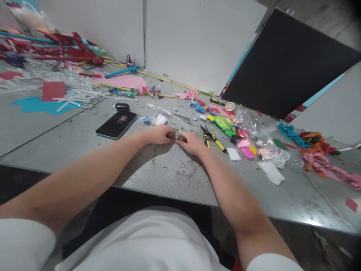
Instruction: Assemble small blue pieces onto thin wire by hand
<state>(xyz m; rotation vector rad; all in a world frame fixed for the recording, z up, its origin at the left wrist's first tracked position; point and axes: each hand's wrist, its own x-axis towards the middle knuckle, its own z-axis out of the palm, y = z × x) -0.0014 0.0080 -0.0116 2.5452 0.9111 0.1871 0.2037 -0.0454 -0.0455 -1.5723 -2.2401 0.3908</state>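
My left hand [160, 134] and my right hand [191, 143] meet over the middle of the table, fingertips almost touching. Both are closed in a pinch around a small blue piece [175, 140], mostly hidden by the fingers; its kind is too small to make out. Just beyond my left hand lie a crumpled white scrap [161, 119] and a bit of blue material [146, 119]. Yellow-and-black pliers [216, 140] rest right of my right hand, handles toward me. Behind both hands is a bundle of thin wires [169, 113].
A phone [117, 124] and a black case [122, 107] lie on the left. Colourful clay packs [224, 125] and a clear plastic bag [248, 124] are on the right. Paper strips [81, 90] and red paper flowers [73, 49] cover the far left. White panels [197, 45] stand behind.
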